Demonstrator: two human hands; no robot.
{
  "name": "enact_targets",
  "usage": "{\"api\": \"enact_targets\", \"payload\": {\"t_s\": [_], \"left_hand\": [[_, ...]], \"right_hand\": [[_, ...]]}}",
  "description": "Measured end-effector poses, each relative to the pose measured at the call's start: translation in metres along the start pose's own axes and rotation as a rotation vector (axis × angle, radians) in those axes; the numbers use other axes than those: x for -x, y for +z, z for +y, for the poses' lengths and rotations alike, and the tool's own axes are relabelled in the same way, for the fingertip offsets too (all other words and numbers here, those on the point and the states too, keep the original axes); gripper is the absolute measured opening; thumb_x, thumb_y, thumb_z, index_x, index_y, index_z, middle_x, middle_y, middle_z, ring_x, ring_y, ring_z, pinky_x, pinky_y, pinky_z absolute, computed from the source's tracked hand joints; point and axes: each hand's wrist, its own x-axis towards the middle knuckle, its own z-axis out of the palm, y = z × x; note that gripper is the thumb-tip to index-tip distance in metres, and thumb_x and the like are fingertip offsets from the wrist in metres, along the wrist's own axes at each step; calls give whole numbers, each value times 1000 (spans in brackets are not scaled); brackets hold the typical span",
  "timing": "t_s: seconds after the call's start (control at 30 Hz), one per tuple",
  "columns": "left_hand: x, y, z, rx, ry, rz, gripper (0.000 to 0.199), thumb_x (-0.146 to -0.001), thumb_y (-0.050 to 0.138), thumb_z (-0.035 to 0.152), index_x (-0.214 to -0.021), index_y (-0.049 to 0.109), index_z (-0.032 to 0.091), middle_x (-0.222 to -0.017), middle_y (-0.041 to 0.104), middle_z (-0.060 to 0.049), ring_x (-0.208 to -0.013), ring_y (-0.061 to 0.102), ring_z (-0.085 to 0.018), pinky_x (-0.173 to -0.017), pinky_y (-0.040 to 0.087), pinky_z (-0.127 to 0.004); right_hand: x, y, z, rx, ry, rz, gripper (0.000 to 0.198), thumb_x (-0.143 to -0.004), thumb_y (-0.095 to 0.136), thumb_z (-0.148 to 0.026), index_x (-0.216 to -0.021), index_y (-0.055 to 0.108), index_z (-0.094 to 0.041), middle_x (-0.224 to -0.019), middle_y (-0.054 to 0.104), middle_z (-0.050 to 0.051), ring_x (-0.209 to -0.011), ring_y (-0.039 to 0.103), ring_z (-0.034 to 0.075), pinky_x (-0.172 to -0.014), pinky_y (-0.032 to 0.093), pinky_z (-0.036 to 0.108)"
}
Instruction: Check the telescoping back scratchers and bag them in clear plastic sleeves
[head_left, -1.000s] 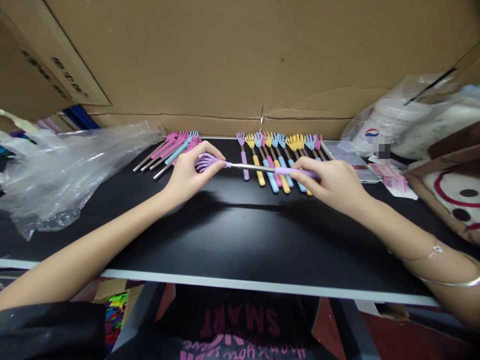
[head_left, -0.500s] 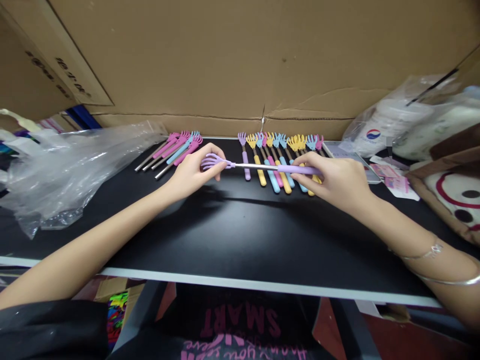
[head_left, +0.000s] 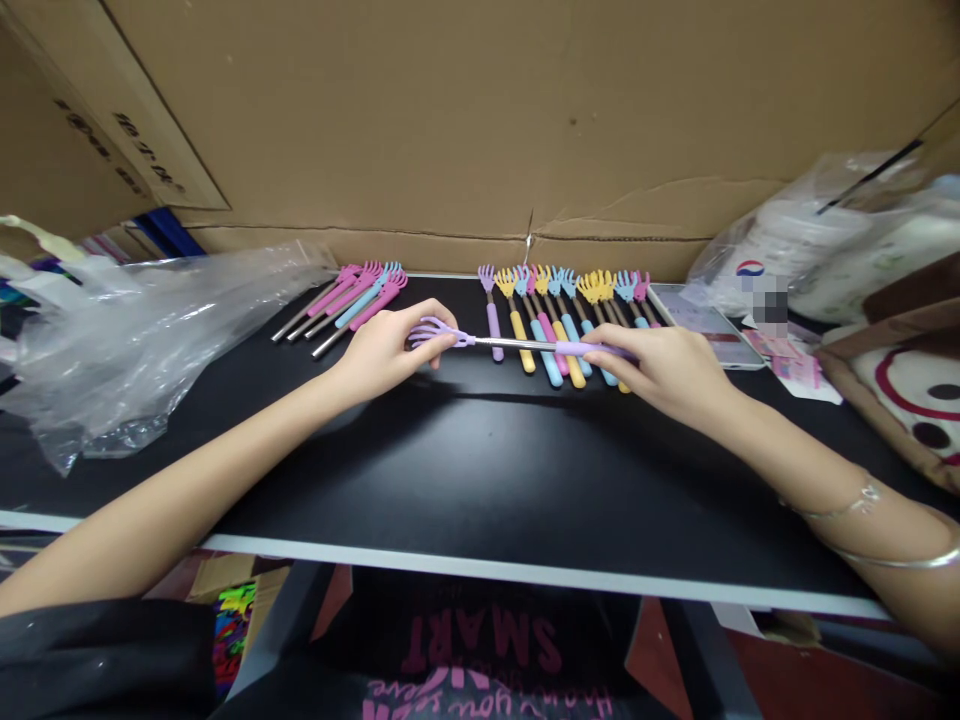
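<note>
A purple back scratcher (head_left: 517,344) with a metal rod is held level above the black table (head_left: 480,480). My left hand (head_left: 401,345) pinches its claw-shaped head between thumb and fingers. Around its purple handle, my right hand (head_left: 660,360) is closed, covering the handle's far end. Behind it lies a row of back scratchers (head_left: 555,310) with purple, yellow, blue and pink handles, heads toward the cardboard. Left of them, several scratcher heads on bare metal rods (head_left: 341,305) lie slanted, in pink and blue, without coloured handles.
A clear plastic bag (head_left: 150,350) covers the table's left side. On the right are a flat phone-like item (head_left: 705,325), pink-printed papers (head_left: 795,370), bagged white cups (head_left: 780,240) and a brown cartoon-faced item (head_left: 915,390). A cardboard wall (head_left: 450,120) stands behind.
The purple back scratcher has dropped very slightly in view. My right hand's fingers have straightened a little along the handle; both hands still hold it.
</note>
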Motion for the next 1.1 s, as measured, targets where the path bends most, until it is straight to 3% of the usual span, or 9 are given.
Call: {"api": "enact_targets", "payload": {"t_s": [0.13, 0.23, 0.4, 0.57, 0.7, 0.8, 0.93, 1.1], "left_hand": [[1, 0, 2, -130, 3, 10, 35, -88, 53, 51, -97, 63, 19, -76, 69, -1, -69, 63, -15, -67, 41, -24], [1, 1, -1, -221, -4, -55, 31, -88, 54, 50, -93, 65, 22, -79, 71, 1, -75, 64, -16, -66, 39, -24], [0, 0, 0, -171, -16, -162, 32, -89, 53, 52, -90, 64, 22, -74, 71, 4, -71, 64, -14, -65, 38, -22], [0, -3, 3, -100, 12, -241, 32, -89, 55, 50, -103, 56, 21, -72, 71, 3, -66, 63, -13, -62, 38, -21], [0, -3, -2, -56, 61, -367, 32, -91, 53, 51, -96, 60, 20, -74, 71, 2, -68, 65, -12, -66, 41, -20], [-1, -4, -6, -97, 87, -373, 34, -89, 55, 53, -95, 66, 21, -80, 72, 1, -72, 64, -12, -67, 40, -20], [-2, -5, -10, -210, 143, -337, 31, -87, 58, 53, -93, 72, 25, -89, 72, 0, -80, 62, -14, -68, 38, -21], [-2, -5, -12, -222, 139, -379, 29, -89, 56, 49, -96, 73, 27, -91, 70, 1, -78, 59, -13, -64, 35, -21]], "right_hand": [[-1, 0, -1, -33, 12, -66, 54, -98, 29, -60, -95, 69, -24, -56, 62, -1, -49, 54, 14, -50, 30, 25], [-2, -3, -1, -46, 14, -132, 50, -97, 32, -59, -91, 70, -26, -57, 62, -2, -47, 51, 13, -50, 28, 25], [-1, -8, 2, -86, 23, -207, 41, -95, 40, -57, -92, 68, -28, -70, 69, -2, -53, 54, 13, -53, 30, 25], [1, -11, 5, -208, -10, -340, 40, -91, 46, -57, -109, 57, -24, -83, 70, 2, -62, 58, 16, -56, 34, 25], [1, -15, 6, -232, -78, -413, 32, -89, 48, -54, -101, 60, -25, -85, 69, 2, -65, 58, 16, -56, 33, 25], [0, -16, 2, -232, -110, -458, 26, -90, 49, -47, -93, 61, -25, -79, 66, 0, -64, 57, 14, -56, 33, 25], [2, -14, -4, -188, -150, -420, 20, -91, 52, -42, -91, 62, -24, -75, 64, -1, -61, 56, 12, -56, 33, 23], [3, -9, -7, -132, -204, -367, 18, -90, 55, -39, -91, 63, -23, -78, 67, -1, -61, 58, 12, -55, 33, 24]]}}
